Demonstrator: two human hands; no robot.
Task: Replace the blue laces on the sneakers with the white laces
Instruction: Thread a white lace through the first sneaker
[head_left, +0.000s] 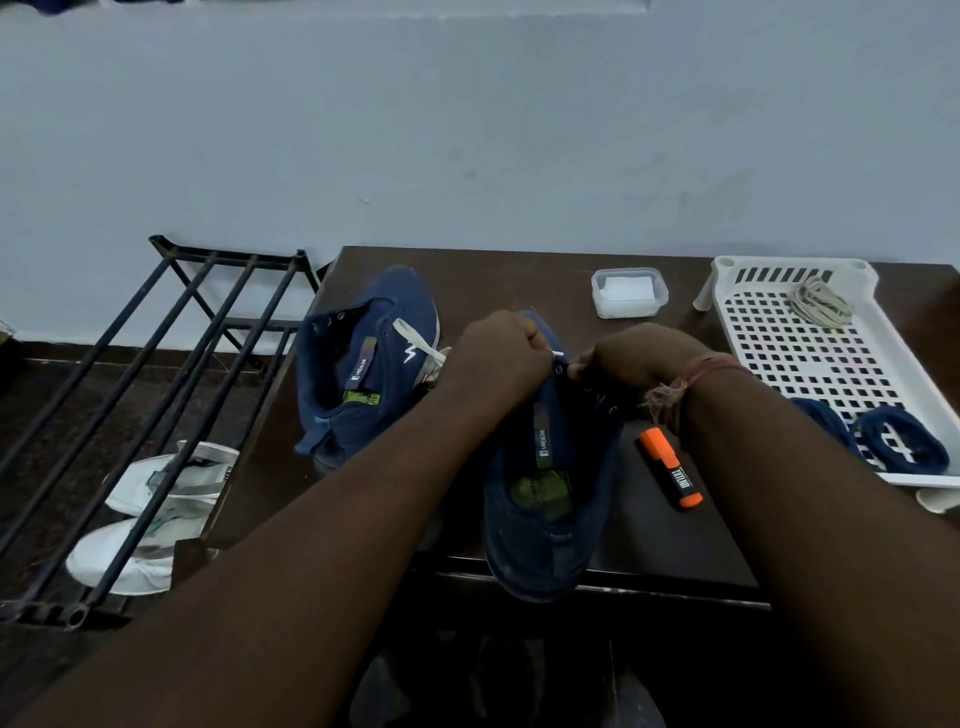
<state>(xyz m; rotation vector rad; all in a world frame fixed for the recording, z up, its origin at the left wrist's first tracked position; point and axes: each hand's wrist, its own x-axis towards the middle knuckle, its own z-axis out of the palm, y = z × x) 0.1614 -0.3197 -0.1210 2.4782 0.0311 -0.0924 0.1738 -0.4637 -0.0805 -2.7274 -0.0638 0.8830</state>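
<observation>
- Two blue sneakers sit on the dark table (519, 270): the far sneaker (363, 358) to the left, already carrying a bit of white lace (415, 340), and the near sneaker (545, 493) under your hands, heel hanging over the near edge.
- Your left hand (498, 358) is curled tight over the eyelet rows, apparently holding the shoe's upper; what it grips is hidden.
- Your right hand (631, 358) pinches the white lace tip (558, 355) — it pokes leftward between your two hands.
- The shoe's long axis runs near to far, so the eyelets lie just beneath and near of the tip; your right hand is the closer one for feeding it down.
- The blue laces (898, 441) rest in the white tray (857, 364) at right, with a pale bundled lace (821, 304) at its far end.
- An orange marker (670, 470) lies just right of the near sneaker.
</observation>
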